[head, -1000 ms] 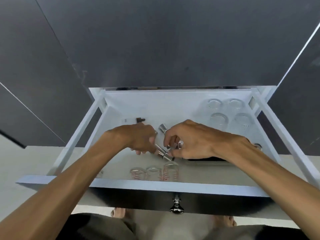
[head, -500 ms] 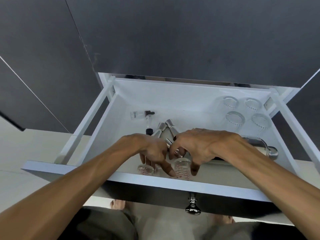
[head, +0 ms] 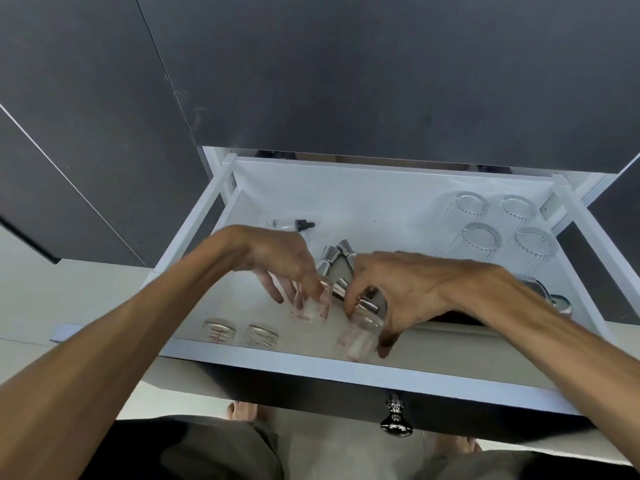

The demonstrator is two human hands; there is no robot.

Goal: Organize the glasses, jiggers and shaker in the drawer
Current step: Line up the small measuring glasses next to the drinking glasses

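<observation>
A white drawer (head: 346, 367) stands pulled out below me. My left hand (head: 280, 261) grips a small measuring glass with red marks (head: 310, 306) by its rim, near the drawer's front middle. My right hand (head: 405, 289) holds a second marked glass (head: 358, 336) close to the front wall. Two more marked glasses (head: 219, 330) (head: 260, 335) stand at the front left. Steel jiggers (head: 332, 258) lie between my hands. Several ribbed tumblers (head: 481, 239) stand at the back right. The steel shaker (head: 550, 296) lies on its side behind my right wrist, mostly hidden.
A dropper bottle (head: 294, 225) lies at the back left of the drawer. The drawer's dark front carries a metal knob (head: 396, 422). Dark cabinet doors rise behind the drawer. My bare feet show on the pale floor below.
Both hands have left the jiggers and each has taken up a marked glass. The left hand moved left with its glass, the right hand moved toward the front wall.
</observation>
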